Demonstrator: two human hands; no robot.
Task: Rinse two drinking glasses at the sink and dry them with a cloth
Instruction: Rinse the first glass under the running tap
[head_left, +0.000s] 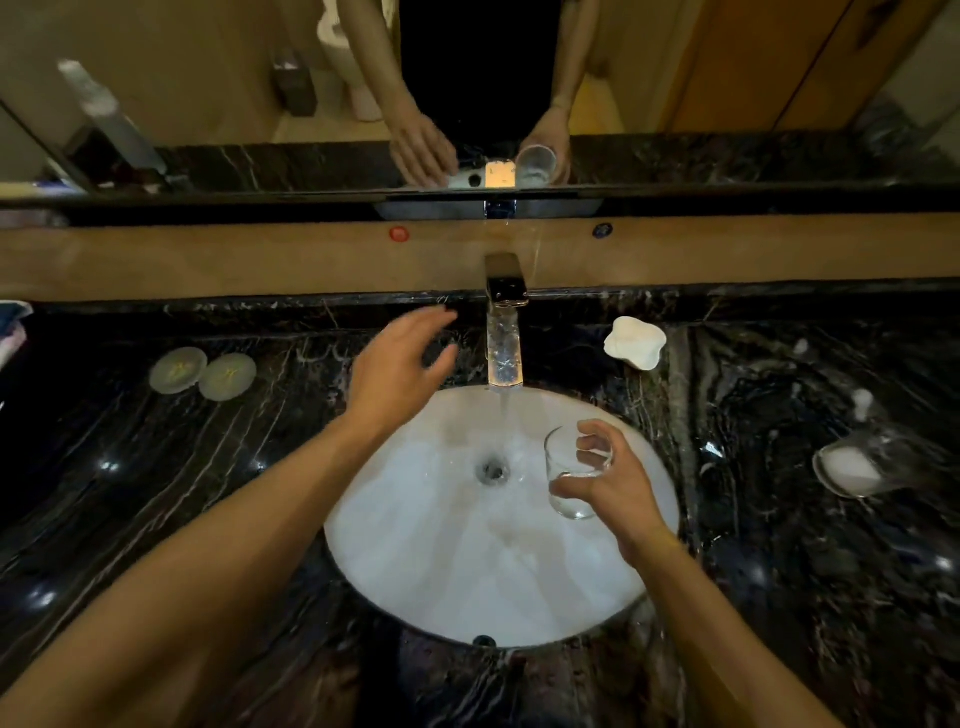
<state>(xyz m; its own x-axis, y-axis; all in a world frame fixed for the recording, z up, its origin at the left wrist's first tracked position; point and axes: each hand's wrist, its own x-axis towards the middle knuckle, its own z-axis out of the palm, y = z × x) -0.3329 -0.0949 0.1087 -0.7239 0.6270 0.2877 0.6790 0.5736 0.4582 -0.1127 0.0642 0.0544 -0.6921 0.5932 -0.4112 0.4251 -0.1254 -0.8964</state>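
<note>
My right hand grips a clear drinking glass over the right side of the white oval sink, just right of the water stream. Water runs from the chrome tap down to the drain. My left hand hovers open, fingers spread, above the counter left of the tap, holding nothing. A second glass lies on its side on the dark counter at the right, with something white in or behind it.
The black marble counter surrounds the sink. Two round pale coasters lie at the left, a white wavy soap dish right of the tap. A mirror behind reflects my hands. Folded cloth shows at the far left edge.
</note>
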